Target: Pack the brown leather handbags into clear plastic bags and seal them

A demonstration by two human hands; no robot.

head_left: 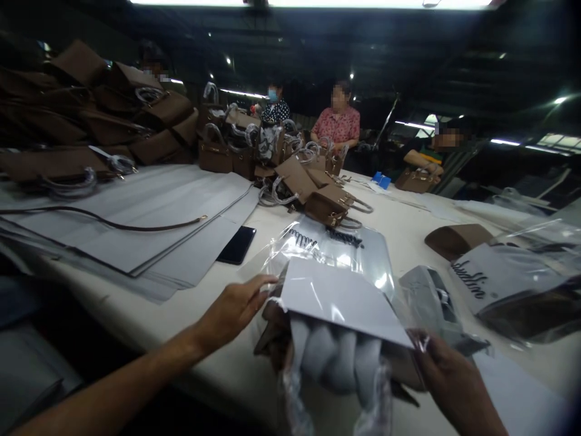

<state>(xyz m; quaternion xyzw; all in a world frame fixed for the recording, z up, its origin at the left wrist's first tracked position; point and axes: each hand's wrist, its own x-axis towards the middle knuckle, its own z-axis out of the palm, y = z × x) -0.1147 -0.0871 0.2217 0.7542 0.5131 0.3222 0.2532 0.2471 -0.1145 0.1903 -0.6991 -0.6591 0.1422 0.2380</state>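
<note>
In front of me lies a brown handbag (402, 362), partly inside a clear plastic bag (267, 257). A stiff white sheet (338, 297) covers its upper side. Crumpled pale stuffing (333, 351) shows at the near end, and its handles (293, 387) are wrapped in clear film. At the left edge, my left hand (233, 309) is closed with thumb and fingers pinching the plastic bag. My right hand (447, 369) is closed round the plastic at the right edge, beside the sheet's corner; its fingertips are partly hidden.
Brown handbags (324, 194) are heaped beyond; more pile up (149, 115) at far left. White sheets (136, 212) with a brown strap (149, 224) lie left, near a phone (236, 244). Bagged handbags (531, 309) lie right. Several people, one in a pink top (336, 124), stand across the table.
</note>
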